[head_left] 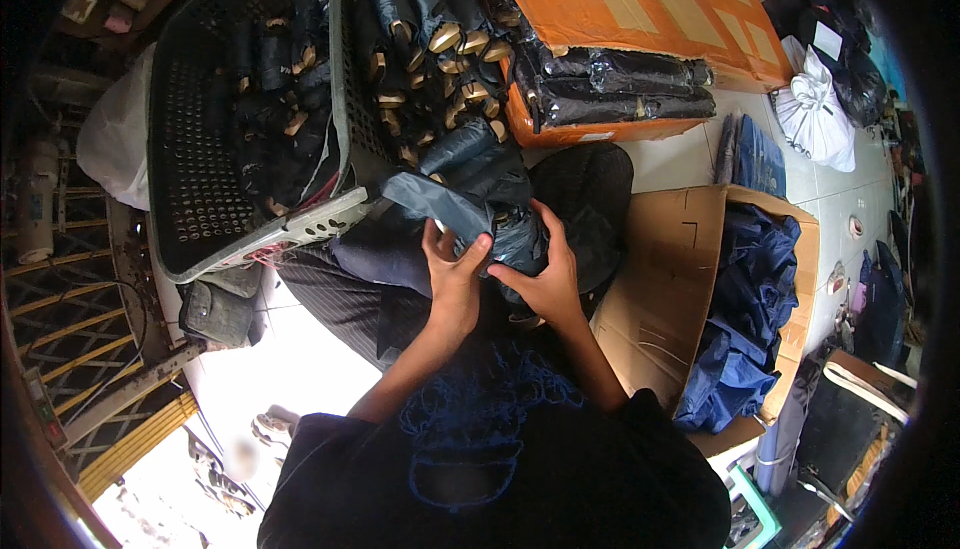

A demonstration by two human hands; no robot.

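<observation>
Over my lap I hold a bundle of thin, shiny dark blue-grey cloth (pixel 450 211) in both hands. My left hand (pixel 452 277) grips its near left part, thumb on top and fingers curled around the side. My right hand (pixel 545 274) closes on the right side of the same bundle, its thumb close to my left thumb. One flap of the cloth sticks up to the left. Just beyond my hands lie several rolled dark cloth bundles (pixel 465 154) with pale, wood-coloured ends. What lies inside the held cloth is hidden.
A dark perforated plastic basket (pixel 185 139) with similar bundles stands at the left. An orange-brown carton (pixel 640 9) with plastic-wrapped dark packs (pixel 620 84) is at the far right. Nearer, an open cardboard box (pixel 660 299) holds blue cloth (pixel 745 299). A white tied sack (pixel 815 114) sits beyond.
</observation>
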